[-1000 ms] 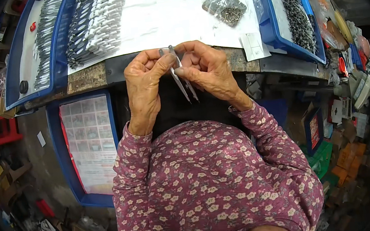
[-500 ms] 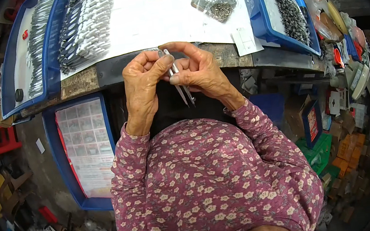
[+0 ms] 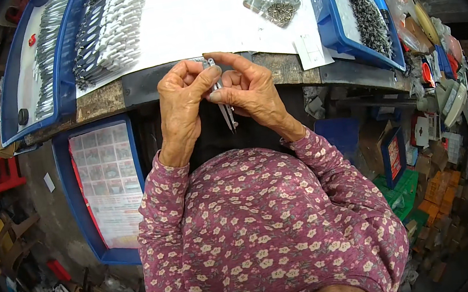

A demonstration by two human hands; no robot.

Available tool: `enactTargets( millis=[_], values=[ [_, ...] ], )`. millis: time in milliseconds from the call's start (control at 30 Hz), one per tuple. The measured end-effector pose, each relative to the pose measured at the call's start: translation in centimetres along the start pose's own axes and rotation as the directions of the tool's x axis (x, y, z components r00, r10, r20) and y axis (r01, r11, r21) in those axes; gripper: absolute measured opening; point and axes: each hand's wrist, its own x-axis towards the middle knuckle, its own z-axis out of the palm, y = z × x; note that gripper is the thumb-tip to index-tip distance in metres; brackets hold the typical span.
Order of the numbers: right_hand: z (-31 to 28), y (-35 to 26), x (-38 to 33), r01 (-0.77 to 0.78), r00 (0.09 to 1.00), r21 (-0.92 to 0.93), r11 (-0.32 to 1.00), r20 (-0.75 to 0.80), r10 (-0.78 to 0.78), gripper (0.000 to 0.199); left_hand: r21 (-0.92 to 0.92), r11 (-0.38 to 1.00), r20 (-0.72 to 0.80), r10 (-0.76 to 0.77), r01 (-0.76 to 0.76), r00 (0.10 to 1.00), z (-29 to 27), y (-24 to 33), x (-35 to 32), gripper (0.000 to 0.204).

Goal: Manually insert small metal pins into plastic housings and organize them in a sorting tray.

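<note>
My left hand [image 3: 180, 103] and my right hand [image 3: 248, 89] meet just in front of the table edge [image 3: 124, 92], both pinching a small two-pronged metal piece [image 3: 225, 109] like a pair of dividers. Its head is hidden between my fingertips; its two thin legs point down toward my body. Both hands are closed on it. My sleeves are purple with a flower print.
A white sheet [image 3: 196, 17] on the table carries rows of similar metal pieces [image 3: 108, 33] at the left and a clear bag of small screws [image 3: 276, 5]. Blue trays stand at the far left [image 3: 25, 83] and right [image 3: 357, 11]. A blue tray with a printed sheet [image 3: 106, 189] lies below left.
The view has shifted slightly. My hands stay together on the metal piece, with the fingers regripping its top.
</note>
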Motion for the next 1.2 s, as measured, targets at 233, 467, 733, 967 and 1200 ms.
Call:
enactTargets(
  millis=[233,467,733,967,1200],
  values=[
    [0.1,0.2,0.1,0.027,0.999,-0.019,0.999,-0.017,-0.028,0.055,0.014,1.0,0.005,0.005,-0.005,1.0,-0.1,-0.2,0.1,0.012],
    [0.0,0.4,0.0,0.067,0.998,-0.084,0.994,-0.006,-0.068,0.055,0.008,1.0,0.025,0.003,-0.003,1.0,-0.3,-0.3,0.3,0.012],
    [-2.0,-0.1,0.6,-0.015,0.999,0.102,0.995,0.048,0.01,0.027,-0.063,0.982,0.166,-0.167,0.179,0.972,-0.6,0.4,0.5,0.011],
    [-2.5,-2.1,1.0,0.03,0.994,0.074,0.997,0.107,-0.038,0.021,-0.024,0.966,0.306,-0.238,0.258,0.922,-0.6,1.1,0.6,0.013],
    [-3.0,-3.3,1.0,0.075,0.994,-0.041,0.996,0.087,-0.072,0.015,0.029,0.982,0.31,-0.188,0.189,0.932,1.0,1.8,0.7,0.011]
  ],
)
